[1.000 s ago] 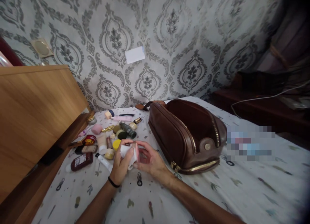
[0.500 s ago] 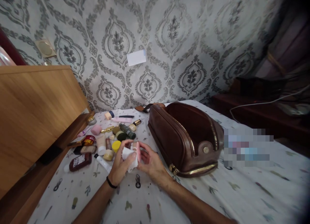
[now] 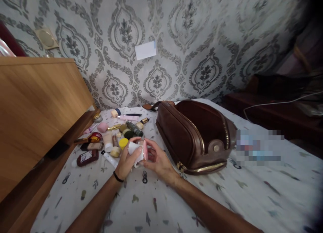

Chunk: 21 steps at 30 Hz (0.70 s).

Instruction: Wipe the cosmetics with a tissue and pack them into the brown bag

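My left hand is closed around a crumpled white wipe pressed against a small jar with a pink lid. The fingers of my right hand curl round the lid side of that jar, gripping it from the right. Much of the jar is hidden by the wipe and fingers. Just left of my left hand lie a yellow-capped container, a white tube with a black cap and a small cream-coloured jar. To the right of my hands stands a brown leather bag, unzipped and gaping.
Several cosmetics spread over the patterned sheet at left, among them a dark red bottle, a pink item and a dark green tube. A wooden cabinet borders the left side. Patterned wallpaper rises behind.
The view has tilted, so the bag and wall sit slightly higher in the picture. Both hands keep hold of the jar and wipe, with the wipe shifted slightly against it.
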Available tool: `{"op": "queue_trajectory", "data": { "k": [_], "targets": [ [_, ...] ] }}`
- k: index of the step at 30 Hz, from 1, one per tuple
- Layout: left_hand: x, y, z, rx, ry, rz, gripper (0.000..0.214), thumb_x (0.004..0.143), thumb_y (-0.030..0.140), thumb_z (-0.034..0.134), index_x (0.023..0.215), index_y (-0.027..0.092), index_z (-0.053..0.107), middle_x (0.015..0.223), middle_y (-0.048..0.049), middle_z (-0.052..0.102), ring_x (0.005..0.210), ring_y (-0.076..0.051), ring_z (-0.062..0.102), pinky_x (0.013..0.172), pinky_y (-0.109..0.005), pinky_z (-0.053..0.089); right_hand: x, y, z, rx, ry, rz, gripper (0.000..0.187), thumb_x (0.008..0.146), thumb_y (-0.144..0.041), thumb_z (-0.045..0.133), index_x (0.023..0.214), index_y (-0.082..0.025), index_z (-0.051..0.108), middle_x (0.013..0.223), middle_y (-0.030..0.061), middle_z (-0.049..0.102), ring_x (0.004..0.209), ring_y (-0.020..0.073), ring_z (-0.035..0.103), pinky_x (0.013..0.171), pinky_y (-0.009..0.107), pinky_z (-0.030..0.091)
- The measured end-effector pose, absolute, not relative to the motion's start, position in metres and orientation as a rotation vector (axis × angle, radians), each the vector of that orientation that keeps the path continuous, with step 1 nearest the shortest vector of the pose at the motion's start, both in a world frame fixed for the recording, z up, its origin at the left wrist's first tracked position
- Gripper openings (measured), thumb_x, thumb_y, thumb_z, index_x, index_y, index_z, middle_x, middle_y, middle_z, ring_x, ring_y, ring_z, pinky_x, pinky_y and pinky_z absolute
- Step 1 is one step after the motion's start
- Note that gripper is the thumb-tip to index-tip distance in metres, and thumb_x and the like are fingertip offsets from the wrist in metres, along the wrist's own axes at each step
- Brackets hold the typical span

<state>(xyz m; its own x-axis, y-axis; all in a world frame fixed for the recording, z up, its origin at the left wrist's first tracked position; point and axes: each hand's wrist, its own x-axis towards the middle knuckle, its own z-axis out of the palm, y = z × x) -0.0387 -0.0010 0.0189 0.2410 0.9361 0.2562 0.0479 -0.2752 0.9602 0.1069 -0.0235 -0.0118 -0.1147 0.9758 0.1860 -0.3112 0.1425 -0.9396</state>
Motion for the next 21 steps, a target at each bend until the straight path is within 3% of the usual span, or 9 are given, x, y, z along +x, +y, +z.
{"op": "queue_trajectory", "data": {
  "k": [3,8,11,18,21],
  "targets": [
    [-0.038,-0.002,0.02,1.543,0.94,1.136,0.046,0.082,0.043,0.066,0.12,0.019,0.057,0.12,-0.0081,0.063,0.109,-0.023,0.058,0.095,-0.032,0.044,0.108,-0.023,-0.011,-0.784,-1.157,1.297,0.078,0.057,-0.025,0.086,0.126,-0.028,0.049,0.131,0.0082,0.053,0.113,0.0236,0.057,0.093,0.039,0.05],
    [-0.036,-0.007,0.022,1.622,0.96,1.182,0.033,0.084,0.044,0.062,0.107,0.02,0.059,0.096,-0.0025,0.065,0.084,-0.017,0.059,0.076,-0.027,0.047,0.105,-0.027,-0.019,-0.785,-1.174,1.312,0.09,0.057,-0.029,0.088,0.134,-0.029,0.041,0.13,0.0096,0.054,0.112,0.0246,0.058,0.096,0.044,0.049],
    [-0.035,-0.008,0.021,1.614,0.972,1.209,0.03,0.086,0.045,0.059,0.102,0.02,0.059,0.09,-0.002,0.064,0.079,-0.016,0.058,0.072,-0.026,0.047,0.101,-0.028,-0.024,-0.848,-1.172,1.286,0.092,0.055,-0.03,0.089,0.134,-0.028,0.041,0.128,0.0105,0.055,0.114,0.0268,0.057,0.099,0.047,0.047],
    [-0.036,-0.006,0.018,1.586,0.906,1.164,0.04,0.087,0.044,0.06,0.118,0.019,0.058,0.116,-0.0078,0.064,0.107,-0.023,0.058,0.093,-0.033,0.044,0.105,-0.031,-0.011,-0.802,-1.187,1.283,0.08,0.059,-0.022,0.085,0.127,-0.028,0.046,0.13,0.0092,0.053,0.119,0.0255,0.055,0.102,0.044,0.045],
    [-0.037,-0.005,0.018,1.562,0.91,1.117,0.044,0.086,0.045,0.06,0.121,0.02,0.057,0.118,-0.0077,0.064,0.108,-0.024,0.059,0.095,-0.035,0.044,0.107,-0.031,-0.008,-0.808,-1.178,1.265,0.079,0.059,-0.02,0.084,0.128,-0.028,0.047,0.134,0.0089,0.05,0.121,0.0251,0.054,0.102,0.042,0.045]
  ]
}}
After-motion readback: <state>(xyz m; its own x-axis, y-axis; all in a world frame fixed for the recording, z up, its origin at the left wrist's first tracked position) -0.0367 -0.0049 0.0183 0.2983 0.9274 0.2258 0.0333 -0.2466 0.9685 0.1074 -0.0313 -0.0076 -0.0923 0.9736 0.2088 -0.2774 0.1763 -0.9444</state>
